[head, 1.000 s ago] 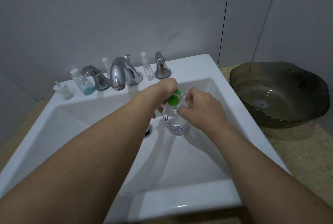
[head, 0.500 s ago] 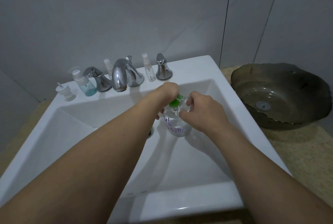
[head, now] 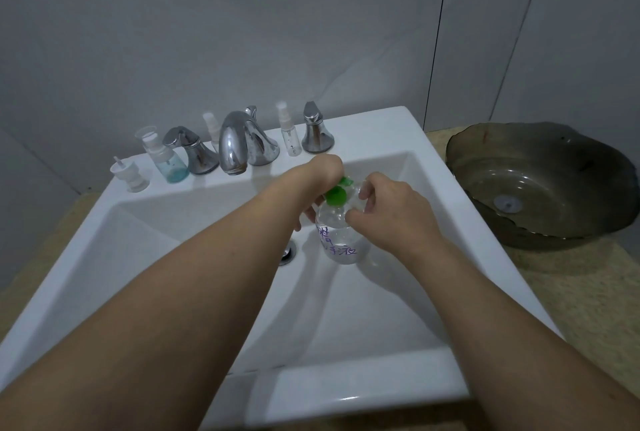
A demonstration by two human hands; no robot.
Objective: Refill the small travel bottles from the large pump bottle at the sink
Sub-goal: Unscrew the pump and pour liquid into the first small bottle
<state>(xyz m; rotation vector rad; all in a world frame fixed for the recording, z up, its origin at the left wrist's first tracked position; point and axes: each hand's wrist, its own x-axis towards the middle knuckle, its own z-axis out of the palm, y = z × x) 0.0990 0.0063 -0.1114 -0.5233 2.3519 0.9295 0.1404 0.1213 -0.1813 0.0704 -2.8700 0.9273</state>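
Fingers of my right hand [head: 391,212] curl round the clear pump bottle's [head: 337,240] shoulder over the white sink [head: 346,392], while my left hand [head: 320,174] grips its green pump head [head: 335,195] just beside.

You have a glossy white ceramic-looking sink [head: 363,392], smooth enough to catch highlights along its rim. The faucet [head: 239,146] and its two handles [head: 190,151] [head: 316,134] are polished chrome metal, mirror-bright. The large pump bottle [head: 341,240] your hands hold is clear, smooth plastic with purple handwriting; its pump head [head: 336,195] is shiny green plastic. The small travel bottles [head: 289,134] on the ledge look like clear plastic with white caps. The basin [head: 540,188] beside the sink is dark translucent glass, wavy-edged. The counter [head: 571,306] looks matt, speckled stone.
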